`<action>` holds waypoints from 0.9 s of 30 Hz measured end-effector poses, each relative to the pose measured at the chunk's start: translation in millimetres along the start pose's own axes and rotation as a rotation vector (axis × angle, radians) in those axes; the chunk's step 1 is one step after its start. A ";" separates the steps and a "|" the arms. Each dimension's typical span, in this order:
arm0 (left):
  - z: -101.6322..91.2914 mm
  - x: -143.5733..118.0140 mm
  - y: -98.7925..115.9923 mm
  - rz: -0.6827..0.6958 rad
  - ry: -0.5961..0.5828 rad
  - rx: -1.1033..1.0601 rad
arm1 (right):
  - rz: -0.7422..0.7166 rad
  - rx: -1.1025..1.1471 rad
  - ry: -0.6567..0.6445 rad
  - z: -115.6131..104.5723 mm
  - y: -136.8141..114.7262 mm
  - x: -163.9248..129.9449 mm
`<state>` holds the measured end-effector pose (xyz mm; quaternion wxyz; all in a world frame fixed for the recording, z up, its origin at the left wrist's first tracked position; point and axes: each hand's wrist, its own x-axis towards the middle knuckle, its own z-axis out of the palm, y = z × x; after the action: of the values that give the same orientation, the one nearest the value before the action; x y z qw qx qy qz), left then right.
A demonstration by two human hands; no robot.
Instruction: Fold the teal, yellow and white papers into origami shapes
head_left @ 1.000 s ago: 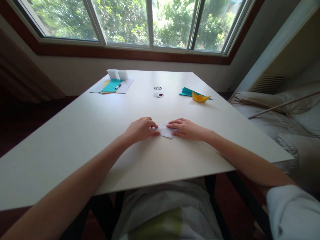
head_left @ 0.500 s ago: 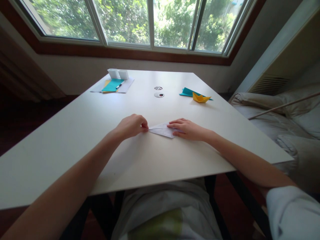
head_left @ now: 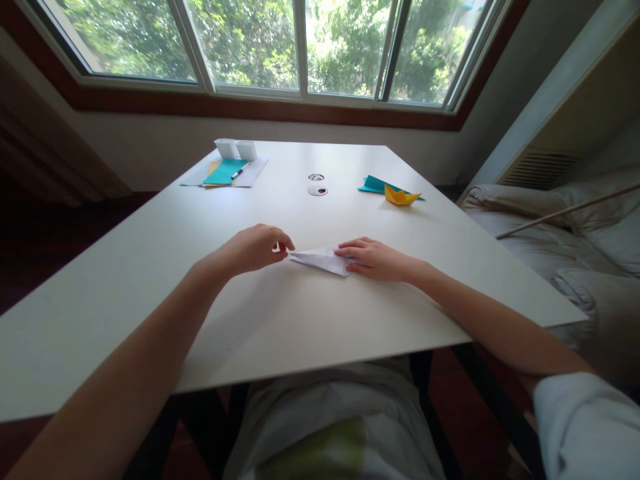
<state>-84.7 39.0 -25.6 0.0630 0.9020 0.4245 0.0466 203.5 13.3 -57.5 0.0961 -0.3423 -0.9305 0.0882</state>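
A white sheet of paper (head_left: 319, 259), folded into a slim pointed shape, lies on the table in front of me. My right hand (head_left: 375, 259) rests flat over its wide right end, fingers stretched out and pressing it down. The part of the paper beneath that palm is hidden. At the narrow left tip is my left hand (head_left: 256, 249). Its thumb and index finger are apart, close beside the tip, and I see nothing held between them.
On the white table (head_left: 150, 293), a yellow paper boat (head_left: 401, 196) and a teal folded paper (head_left: 379, 184) sit at the right. Far left are teal paper (head_left: 225, 171), a pen (head_left: 240, 171) and small white boxes (head_left: 236, 149). Round cable covers (head_left: 317, 191) lie mid-table.
My left hand has let go of the paper's tip, parted its fingers and shifted slightly left. The tip now shows more fully. My right hand stays put.
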 end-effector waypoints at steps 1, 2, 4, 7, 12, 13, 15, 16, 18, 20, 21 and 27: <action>1.0 0.6 0.8 0.026 0.016 -0.025 | -0.004 -0.001 0.001 0.2 0.1 0.1; 1.8 1.2 2.1 0.058 0.020 -0.051 | -0.006 -0.003 0.005 0.5 0.2 0.2; 2.8 1.9 5.0 0.122 -0.005 -0.089 | -0.008 -0.007 0.009 1.1 0.6 0.4; 3.1 1.9 8.6 0.149 -0.069 -0.072 | -0.008 -0.009 0.012 1.6 1.0 0.7; 4.7 1.4 7.9 0.118 -0.108 -0.039 | -0.004 -0.010 0.009 0.9 0.5 1.2; 5.3 1.4 7.0 0.114 -0.108 -0.039 | -0.003 -0.010 0.008 0.8 0.4 1.3; 6.0 1.3 5.6 0.108 -0.109 -0.039 | -0.005 -0.008 0.008 0.7 0.3 1.4; 5.9 1.1 5.1 0.108 -0.111 -0.039 | -0.007 -0.006 0.009 0.8 0.4 1.5; 4.9 0.4 5.2 0.105 -0.115 -0.031 | -0.010 -0.004 0.011 1.1 0.6 1.5; 3.0 -0.6 6.7 0.093 -0.120 -0.005 | -0.008 -0.005 0.012 1.2 0.8 1.4; 2.0 -1.0 8.0 0.080 -0.112 0.020 | -0.006 -0.006 0.011 1.2 0.7 1.3; 4.5 1.7 27.0 0.128 0.217 0.132 | -0.018 -0.017 0.018 1.6 0.6 0.9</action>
<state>-62.5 22.9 -25.8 -0.0458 0.9192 0.3725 0.1196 202.8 14.1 -59.1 0.1026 -0.3352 -0.9334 0.0763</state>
